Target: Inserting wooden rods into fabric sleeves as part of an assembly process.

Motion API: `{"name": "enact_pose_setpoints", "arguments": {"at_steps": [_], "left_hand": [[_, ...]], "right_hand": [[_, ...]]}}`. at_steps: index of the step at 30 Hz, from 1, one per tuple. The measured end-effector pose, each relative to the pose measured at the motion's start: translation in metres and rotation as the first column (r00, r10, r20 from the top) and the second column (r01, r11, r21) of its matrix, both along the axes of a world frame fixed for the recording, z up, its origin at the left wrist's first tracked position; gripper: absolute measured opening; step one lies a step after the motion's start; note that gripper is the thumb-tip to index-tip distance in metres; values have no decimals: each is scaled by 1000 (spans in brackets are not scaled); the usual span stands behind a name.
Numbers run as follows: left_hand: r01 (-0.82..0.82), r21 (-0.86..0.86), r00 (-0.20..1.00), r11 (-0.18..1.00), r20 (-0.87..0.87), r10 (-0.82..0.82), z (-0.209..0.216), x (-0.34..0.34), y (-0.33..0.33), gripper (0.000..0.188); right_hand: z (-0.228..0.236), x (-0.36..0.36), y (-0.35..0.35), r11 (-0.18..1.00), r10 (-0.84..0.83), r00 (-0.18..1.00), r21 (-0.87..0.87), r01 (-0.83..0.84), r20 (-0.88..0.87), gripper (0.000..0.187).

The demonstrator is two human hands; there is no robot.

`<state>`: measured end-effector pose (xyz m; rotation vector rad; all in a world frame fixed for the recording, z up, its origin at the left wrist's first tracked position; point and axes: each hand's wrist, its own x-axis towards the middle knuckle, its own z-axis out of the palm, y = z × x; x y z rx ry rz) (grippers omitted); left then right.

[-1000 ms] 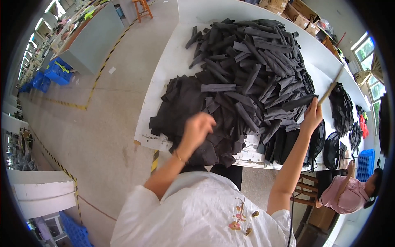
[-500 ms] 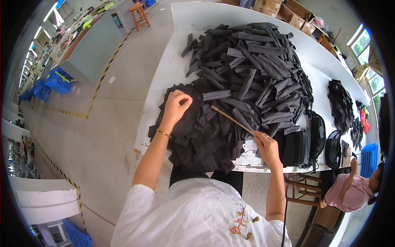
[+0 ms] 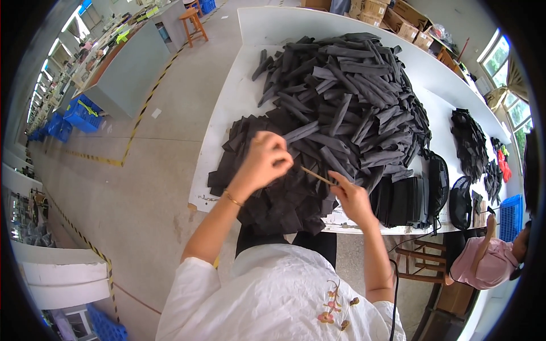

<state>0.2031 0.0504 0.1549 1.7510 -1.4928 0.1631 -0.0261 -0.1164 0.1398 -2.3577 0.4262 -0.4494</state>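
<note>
A thin wooden stick [image 3: 316, 175] is gripped at its near end by my right hand [image 3: 354, 199], and its tip slants up and left. Close to that tip is my left hand [image 3: 266, 162], fingers curled together and a little blurred; whether they pinch anything is hidden. Flat dark cloth pieces [image 3: 273, 211] lie heaped below both hands, along the front of the white table [image 3: 223, 122]. Beyond them rises a big pile of narrow dark grey fabric tubes [image 3: 364, 94].
Right of the pile stand a row of black flat pieces [image 3: 402, 202] and a black mesh item [image 3: 438, 184]. Another dark pile [image 3: 470, 145] lies farther right. A person in pink [image 3: 483, 262] sits at the right beside a wooden stool [image 3: 422, 260] and a blue basket [image 3: 510, 219].
My left hand has moved right and slightly down, toward the stick's tip. My right hand has shifted left and up along the stick, and less of the stick shows.
</note>
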Motion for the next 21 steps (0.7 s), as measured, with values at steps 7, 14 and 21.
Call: {"name": "enact_pose_setpoints", "arguments": {"at_steps": [7,14,21], "left_hand": [[-452,-537,820,712,-565,95,-7,-49,11,46],[-366,-424,-347,828,-764,-544,-74,-73,-2,28],[-478,-237,-321,846,-849,-419,-63,-44,2,25]], "right_hand": [[-42,25,52,726,60,994,679,-109,95,26],[-61,37,104,954,-119,958,298,37,261,21],[-75,-19,120,956,-44,999,289,43,0,6]]}}
